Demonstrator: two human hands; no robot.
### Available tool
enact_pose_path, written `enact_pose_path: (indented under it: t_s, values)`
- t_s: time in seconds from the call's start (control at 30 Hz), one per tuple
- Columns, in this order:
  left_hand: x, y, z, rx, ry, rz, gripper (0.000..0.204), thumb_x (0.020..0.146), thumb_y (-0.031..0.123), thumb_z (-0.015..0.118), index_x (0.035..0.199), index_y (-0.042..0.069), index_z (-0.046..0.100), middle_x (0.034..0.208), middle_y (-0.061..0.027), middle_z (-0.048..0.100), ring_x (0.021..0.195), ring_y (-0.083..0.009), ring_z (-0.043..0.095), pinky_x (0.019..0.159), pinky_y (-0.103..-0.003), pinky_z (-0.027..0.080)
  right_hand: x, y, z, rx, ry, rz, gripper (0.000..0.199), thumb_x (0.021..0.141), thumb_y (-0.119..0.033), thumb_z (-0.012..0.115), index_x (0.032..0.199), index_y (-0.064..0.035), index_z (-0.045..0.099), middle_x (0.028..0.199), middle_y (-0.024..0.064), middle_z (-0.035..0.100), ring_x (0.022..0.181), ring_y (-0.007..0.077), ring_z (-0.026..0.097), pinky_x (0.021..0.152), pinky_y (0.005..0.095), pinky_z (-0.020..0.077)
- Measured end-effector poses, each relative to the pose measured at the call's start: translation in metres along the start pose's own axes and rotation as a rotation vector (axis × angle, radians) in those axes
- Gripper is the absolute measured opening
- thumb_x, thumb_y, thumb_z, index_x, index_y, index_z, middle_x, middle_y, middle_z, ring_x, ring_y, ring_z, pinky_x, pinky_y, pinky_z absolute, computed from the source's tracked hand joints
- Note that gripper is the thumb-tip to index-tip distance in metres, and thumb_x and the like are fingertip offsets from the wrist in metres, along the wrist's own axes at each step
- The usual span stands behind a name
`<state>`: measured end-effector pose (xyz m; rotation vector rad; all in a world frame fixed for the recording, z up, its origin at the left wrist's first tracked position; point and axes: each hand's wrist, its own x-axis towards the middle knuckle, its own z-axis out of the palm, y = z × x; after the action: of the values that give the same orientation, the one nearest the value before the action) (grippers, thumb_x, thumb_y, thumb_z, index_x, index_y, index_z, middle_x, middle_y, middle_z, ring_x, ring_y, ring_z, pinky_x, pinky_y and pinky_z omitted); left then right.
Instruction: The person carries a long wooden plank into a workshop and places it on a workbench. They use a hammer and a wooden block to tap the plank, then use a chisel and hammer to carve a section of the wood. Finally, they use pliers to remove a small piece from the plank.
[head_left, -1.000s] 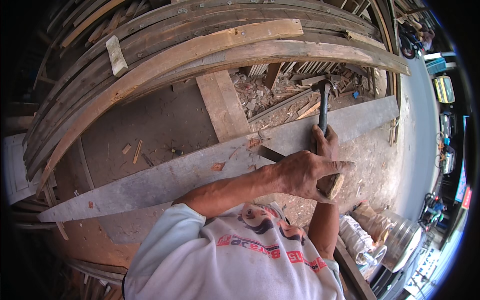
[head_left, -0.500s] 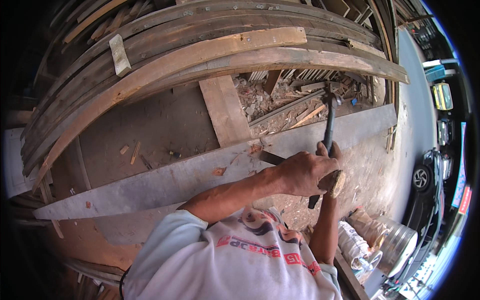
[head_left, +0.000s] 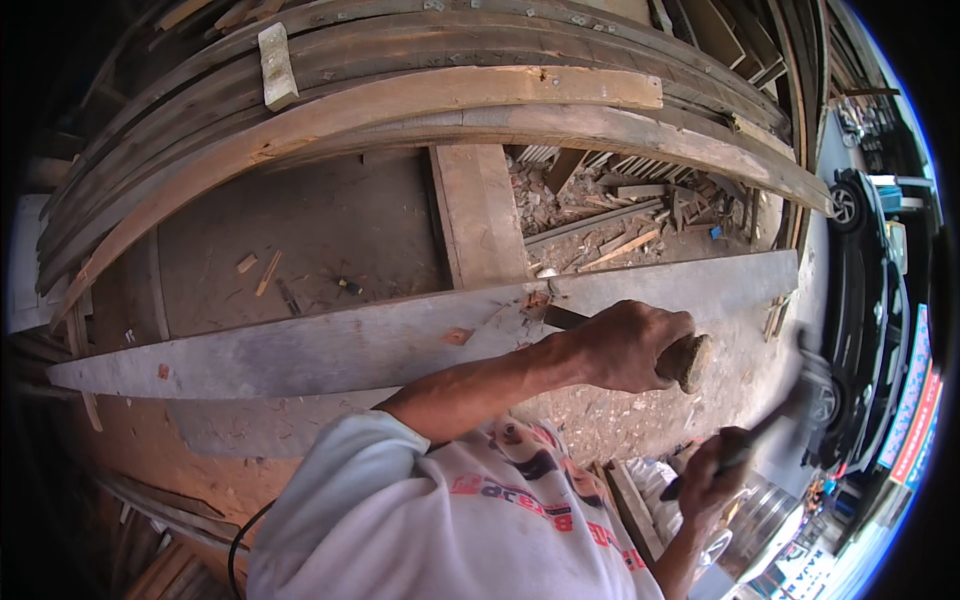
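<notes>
My left hand (head_left: 632, 345) is closed around the wooden handle of a chisel (head_left: 692, 364), whose end looks battered. The chisel's dark flat blade points left, its tip close to a rough reddish cut (head_left: 536, 300) in a long grey board (head_left: 380, 345). More chipped patches mark the board farther left. Off to the lower right, my right hand (head_left: 712, 472) grips the dark handle of a hammer (head_left: 775, 425). The hammer's head is smeared by motion and apart from the chisel.
Behind the board lie long wooden beams (head_left: 450, 92) with a small pale block (head_left: 278, 66) on them. A wide plank (head_left: 484, 215) runs under the board. Wood scraps litter the ground. Sacks and a metal drum (head_left: 770, 515) stand at lower right; a black car (head_left: 868, 330) is beyond.
My right hand has swung the hammer away from beside the left hand, down and to the right. My left hand keeps the chisel at the cut; the view has shifted slightly.
</notes>
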<state>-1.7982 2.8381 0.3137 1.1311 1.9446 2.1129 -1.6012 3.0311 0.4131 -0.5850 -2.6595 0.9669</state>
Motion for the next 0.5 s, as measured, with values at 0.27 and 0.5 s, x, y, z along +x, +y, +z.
enact_pose_path:
  t_s: [0.27, 0.5]
  values:
    - [0.001, 0.000, -0.001, 0.007, -0.024, -0.013, 0.037, 0.067, 0.009, 0.084, 0.091, 0.003, 0.057, 0.076, -0.0124, 0.067, 0.070, -0.0303, 0.070, 0.065, -0.040, 0.056, 0.013, -0.041, -0.028, 0.153, 0.430, -0.217, 0.041, 0.101, -0.029, 0.061, 0.120, 0.0062, 0.051, 0.062, -0.0014, 0.045, 0.044, 0.0035, 0.040, 0.037, 0.0203, 0.0278]
    - [0.004, -0.006, 0.009, 0.027, -0.074, -0.033, 0.035, 0.070, 0.012, 0.082, 0.093, 0.002, 0.058, 0.077, -0.0151, 0.068, 0.073, -0.0334, 0.071, 0.066, -0.042, 0.057, 0.009, -0.048, -0.004, -0.190, 0.037, -0.159, 0.027, 0.100, -0.029, 0.065, 0.105, -0.0037, 0.057, 0.069, 0.0035, 0.055, 0.053, 0.0176, 0.054, 0.049, 0.0339, 0.0446]
